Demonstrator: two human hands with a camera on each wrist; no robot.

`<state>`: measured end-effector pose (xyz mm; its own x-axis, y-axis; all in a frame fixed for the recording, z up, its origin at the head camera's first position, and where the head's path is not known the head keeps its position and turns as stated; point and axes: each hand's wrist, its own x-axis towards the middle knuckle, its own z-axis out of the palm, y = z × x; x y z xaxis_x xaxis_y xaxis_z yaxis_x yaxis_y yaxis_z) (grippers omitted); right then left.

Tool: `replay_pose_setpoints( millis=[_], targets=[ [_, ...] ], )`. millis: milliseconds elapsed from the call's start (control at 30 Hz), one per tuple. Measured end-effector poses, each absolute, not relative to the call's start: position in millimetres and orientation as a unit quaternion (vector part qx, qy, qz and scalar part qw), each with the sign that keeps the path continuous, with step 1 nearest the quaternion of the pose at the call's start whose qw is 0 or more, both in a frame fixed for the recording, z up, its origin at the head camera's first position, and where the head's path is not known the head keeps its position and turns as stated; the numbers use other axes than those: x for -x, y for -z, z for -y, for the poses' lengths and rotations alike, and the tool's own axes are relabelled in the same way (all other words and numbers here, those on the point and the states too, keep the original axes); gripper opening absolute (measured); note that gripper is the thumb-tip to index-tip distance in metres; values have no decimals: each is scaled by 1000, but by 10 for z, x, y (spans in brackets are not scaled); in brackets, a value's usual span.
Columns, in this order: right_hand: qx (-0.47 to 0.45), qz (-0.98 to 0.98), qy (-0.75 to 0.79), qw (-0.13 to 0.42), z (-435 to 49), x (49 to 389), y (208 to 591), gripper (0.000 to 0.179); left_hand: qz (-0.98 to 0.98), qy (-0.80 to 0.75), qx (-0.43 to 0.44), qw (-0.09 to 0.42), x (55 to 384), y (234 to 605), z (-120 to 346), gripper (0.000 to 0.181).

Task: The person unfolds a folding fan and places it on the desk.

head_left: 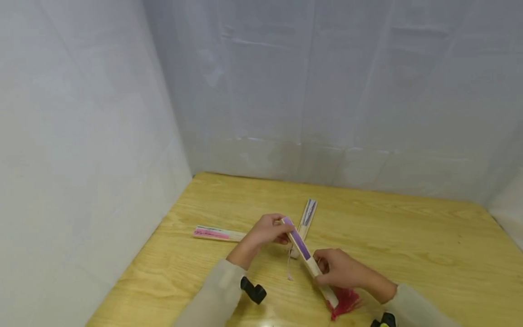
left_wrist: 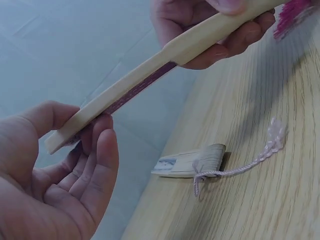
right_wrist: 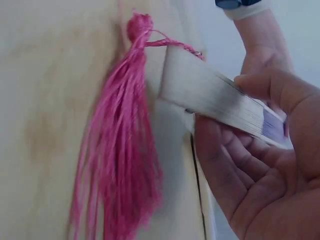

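Sheet-walled booth [head_left: 261, 91], wood-grain table [head_left: 408, 231]

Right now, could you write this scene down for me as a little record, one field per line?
Held: purple-marked folded fan
Left hand: pinches the fan's purple end
Right hand: holds it nearer the tassel end
Tassel: deep pink, corded to the fan's pale end
Also on the table: pink-marked folded fan, partly hidden by the left arm; grey-patterned folded fan with a pale cord
Backdrop: whitish sheeting
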<state>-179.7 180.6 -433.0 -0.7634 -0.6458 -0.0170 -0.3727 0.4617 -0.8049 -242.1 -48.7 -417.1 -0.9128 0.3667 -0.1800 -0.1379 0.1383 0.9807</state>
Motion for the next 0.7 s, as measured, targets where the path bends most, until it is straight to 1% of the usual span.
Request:
replay_pose_setpoints(
  millis=[167, 433, 567, 700],
  targets=[
    [258, -805, 498, 192, -1667, 1763, 4399, 20, -725, -664, -58, 172, 2405, 4116, 439, 17],
    [182, -755, 588, 227, -1514, 1700, 4497, 23, -730, -666, -51, 147, 2433, 4211, 401, 22],
    [152, -749, 606, 222, -1477, 1716, 4531, 24, -739, -657, -57, 137, 2416, 4244, 398, 22],
    [137, -737, 627, 213, -1459, 1752, 4538, 22, -742, -652, -67, 139, 2365, 4262, 393, 21]
  ],
)
